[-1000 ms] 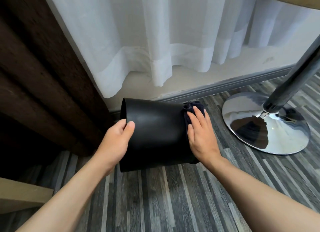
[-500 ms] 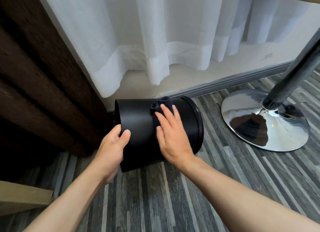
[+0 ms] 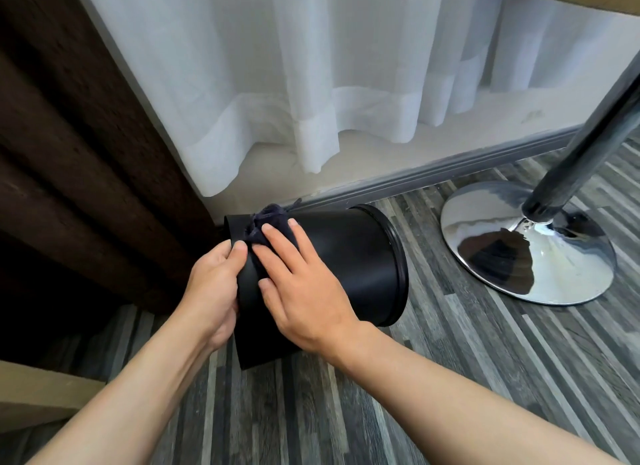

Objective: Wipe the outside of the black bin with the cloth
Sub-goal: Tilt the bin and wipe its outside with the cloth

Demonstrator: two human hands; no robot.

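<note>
While the left hand (image 3: pixel 214 284) grips the bin (image 3: pixel 346 256) base, right hand (image 3: pixel 298 284) flat on cloth (image 3: pixel 266 222), slid left since earlier, rim now showing right.

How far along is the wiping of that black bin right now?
Mid-job. In hand: the black bin lies on its side, the left hand gripping its base end while the right hand presses the dark cloth flat near that end. No finished areas are distinguishable. Left: the underside facing the floor and the rim end.
</note>
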